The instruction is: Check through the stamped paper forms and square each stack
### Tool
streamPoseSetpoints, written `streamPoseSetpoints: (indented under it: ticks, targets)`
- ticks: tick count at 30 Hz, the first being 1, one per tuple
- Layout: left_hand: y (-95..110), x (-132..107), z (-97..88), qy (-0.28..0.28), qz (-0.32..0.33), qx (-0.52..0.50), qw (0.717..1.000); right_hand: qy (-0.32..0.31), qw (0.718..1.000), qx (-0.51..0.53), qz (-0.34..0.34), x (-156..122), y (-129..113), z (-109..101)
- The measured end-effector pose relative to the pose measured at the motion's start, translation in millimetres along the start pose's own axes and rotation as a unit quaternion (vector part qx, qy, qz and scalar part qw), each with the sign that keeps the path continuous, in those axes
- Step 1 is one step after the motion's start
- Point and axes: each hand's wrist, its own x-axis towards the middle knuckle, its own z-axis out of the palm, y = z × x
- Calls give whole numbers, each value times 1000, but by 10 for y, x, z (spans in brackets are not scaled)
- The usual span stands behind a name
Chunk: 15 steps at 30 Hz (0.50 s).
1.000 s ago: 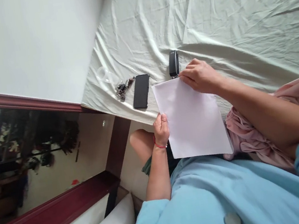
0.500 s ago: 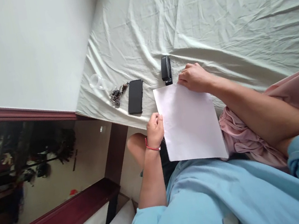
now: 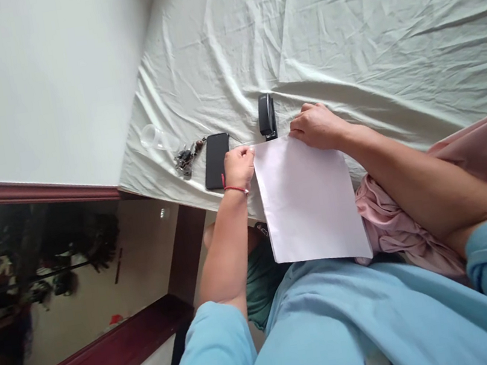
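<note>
White paper (image 3: 310, 197) lies between the person's lap and the bed's pale sheet (image 3: 360, 18), its far edge just beside the black stapler (image 3: 266, 115); whether they touch I cannot tell. The left hand (image 3: 239, 168) has just slid up to the far left corner, closed on it, so both hands now seem to steady that edge. The right hand (image 3: 315, 126) stays closed on the same edge, its thumb hidden. Half a second ago the left gripped the side lower down, clear of the phone (image 3: 214, 162) it now overlaps.
</note>
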Motion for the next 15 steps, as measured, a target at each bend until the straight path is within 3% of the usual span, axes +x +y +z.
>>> streamPoseSetpoints:
  ticks: [9, 15]
  targets:
    - [103, 139, 179, 14, -54, -25, 998, 25, 999, 37, 26, 5, 55, -40]
    - [87, 240, 240, -11, 21, 3, 1000, 45, 997, 55, 2, -19, 281, -86]
